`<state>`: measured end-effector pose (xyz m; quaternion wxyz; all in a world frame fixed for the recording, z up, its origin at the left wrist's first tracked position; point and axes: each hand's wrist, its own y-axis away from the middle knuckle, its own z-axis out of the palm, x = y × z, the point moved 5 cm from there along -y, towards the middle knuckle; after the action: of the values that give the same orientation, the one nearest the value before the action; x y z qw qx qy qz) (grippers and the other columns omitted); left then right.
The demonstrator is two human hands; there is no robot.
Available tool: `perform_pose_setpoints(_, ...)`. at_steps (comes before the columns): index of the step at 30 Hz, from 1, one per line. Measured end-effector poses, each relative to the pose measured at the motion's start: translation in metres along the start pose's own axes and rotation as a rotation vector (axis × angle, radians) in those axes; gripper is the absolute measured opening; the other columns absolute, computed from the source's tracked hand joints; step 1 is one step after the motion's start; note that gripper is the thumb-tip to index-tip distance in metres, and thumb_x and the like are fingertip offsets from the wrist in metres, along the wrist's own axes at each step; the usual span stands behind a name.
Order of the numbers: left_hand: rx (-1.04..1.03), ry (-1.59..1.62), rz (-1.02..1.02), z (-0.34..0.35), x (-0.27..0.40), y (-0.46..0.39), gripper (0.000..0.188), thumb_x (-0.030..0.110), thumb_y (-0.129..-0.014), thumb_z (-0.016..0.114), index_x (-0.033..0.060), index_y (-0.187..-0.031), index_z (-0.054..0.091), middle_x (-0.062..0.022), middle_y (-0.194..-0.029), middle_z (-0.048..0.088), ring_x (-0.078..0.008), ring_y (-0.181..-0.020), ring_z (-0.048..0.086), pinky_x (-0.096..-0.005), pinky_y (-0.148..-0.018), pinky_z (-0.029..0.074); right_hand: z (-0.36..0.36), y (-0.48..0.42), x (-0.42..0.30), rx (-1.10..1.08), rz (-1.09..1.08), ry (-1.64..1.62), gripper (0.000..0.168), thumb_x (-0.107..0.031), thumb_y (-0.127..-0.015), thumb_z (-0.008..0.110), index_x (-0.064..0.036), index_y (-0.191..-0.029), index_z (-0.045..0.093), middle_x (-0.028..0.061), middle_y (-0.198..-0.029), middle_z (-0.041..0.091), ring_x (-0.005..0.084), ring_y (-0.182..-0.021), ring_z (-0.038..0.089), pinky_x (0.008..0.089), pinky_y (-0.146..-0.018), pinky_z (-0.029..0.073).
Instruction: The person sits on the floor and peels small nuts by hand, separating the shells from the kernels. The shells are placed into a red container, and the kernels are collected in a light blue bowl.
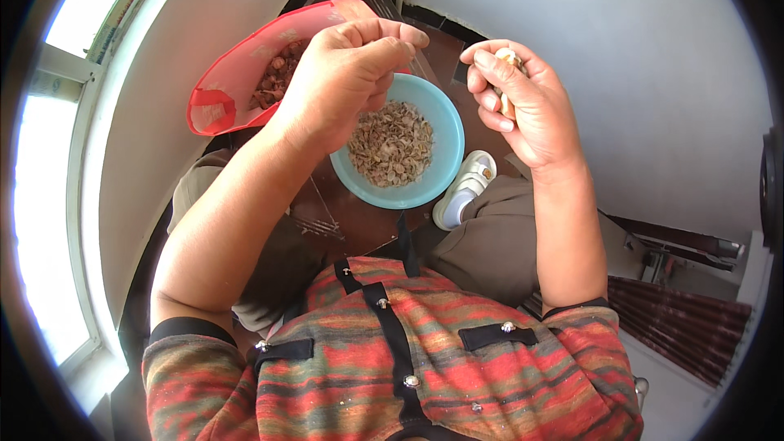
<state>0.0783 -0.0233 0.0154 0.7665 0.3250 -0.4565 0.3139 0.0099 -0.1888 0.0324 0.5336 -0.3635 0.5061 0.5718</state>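
Observation:
My left hand (355,67) is raised over the left rim of a light blue plastic basin (450,135), its thumb and index finger pinched together. Nothing shows between those fingertips, though a very small piece could be hidden. To the right of the basin, my right hand (530,104) curls around pale, cream and brown pieces (508,82). My fingers partly cover these pieces, so their kind is unclear. Inside the basin lies a heap of dry, flat, brownish flakes (392,144), like husks or seeds.
A red-edged bag (211,111) stands open behind my left forearm, with reddish-brown round bulbs (275,70) inside. A white shoe (468,187) is beside the basin on the brown tiled floor (318,208). A window (49,196) is on the left; a pale wall (600,61) rises on the right.

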Motion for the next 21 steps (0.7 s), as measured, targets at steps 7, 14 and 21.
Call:
perform_pose_setpoints(7, 0.066, -0.158, 0.026, 0.006, 0.005, 0.001, 0.019, 0.021, -0.085, 0.062, 0.0031, -0.09, 0.064, 0.0047, -0.064, 0.052, -0.0018, -0.049, 0.039, -0.0176, -0.045, 0.03, 0.017, -0.002, 0.016, -0.198, 0.21, -0.317, 0.046, -0.045, -0.094, 0.05, 0.0, -0.102, 0.057, 0.0047, -0.077, 0.057, 0.0066, -0.06, 0.049, 0.0164, -0.043, 0.034)
perform_pose_setpoints(14, 0.003, -0.227, 0.218, 0.014, 0.008, 0.003, 0.021, 0.015, -0.083, 0.067, -0.0016, -0.096, 0.065, 0.0026, -0.069, 0.059, -0.002, -0.063, 0.051, -0.0196, -0.055, 0.042, 0.024, -0.002, 0.024, -0.146, 0.305, -0.328, 0.056, -0.053, -0.096, 0.038, -0.001, -0.096, 0.058, 0.004, -0.068, 0.054, 0.0064, -0.049, 0.044, 0.0167, -0.036, 0.031)
perform_pose_setpoints(21, -0.101, -0.358, 0.208, 0.02, -0.006, 0.0, 0.029, 0.016, -0.083, 0.068, -0.0024, -0.104, 0.064, 0.0026, -0.061, 0.054, -0.003, -0.062, 0.051, -0.0224, -0.06, 0.045, 0.024, 0.0, 0.025, -0.168, 0.29, -0.261, 0.05, -0.051, -0.095, 0.043, -0.003, -0.092, 0.058, 0.0058, -0.071, 0.055, 0.0079, -0.053, 0.047, 0.017, -0.037, 0.032)
